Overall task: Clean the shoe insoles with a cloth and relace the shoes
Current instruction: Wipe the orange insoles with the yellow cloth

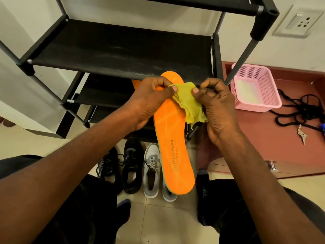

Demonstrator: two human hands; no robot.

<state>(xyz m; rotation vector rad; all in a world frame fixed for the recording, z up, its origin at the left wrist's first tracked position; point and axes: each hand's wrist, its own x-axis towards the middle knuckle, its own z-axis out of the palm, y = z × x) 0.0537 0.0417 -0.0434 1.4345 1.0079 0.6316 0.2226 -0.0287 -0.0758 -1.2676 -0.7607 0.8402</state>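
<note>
Two hands share one job: a long orange foam insole point(173, 138) is gripped by the left hand point(149, 101), steadied for wiping, while a crumpled yellow-green cloth point(189, 101) is pinched by both, the right hand point(216, 110) included.

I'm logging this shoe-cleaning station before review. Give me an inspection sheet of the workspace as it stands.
Surface: tiled floor; reddish ledge on the right.
Job's things: orange insole held up, yellow cloth against it; black shoes and grey shoes below.
Clutter: pink basket, keys.
Grippers: left hand grips insole and pinches cloth; right hand pinches cloth.
Cables: black laces tangled on the ledge.
Surroundings: black shoe rack, wall socket.
</note>
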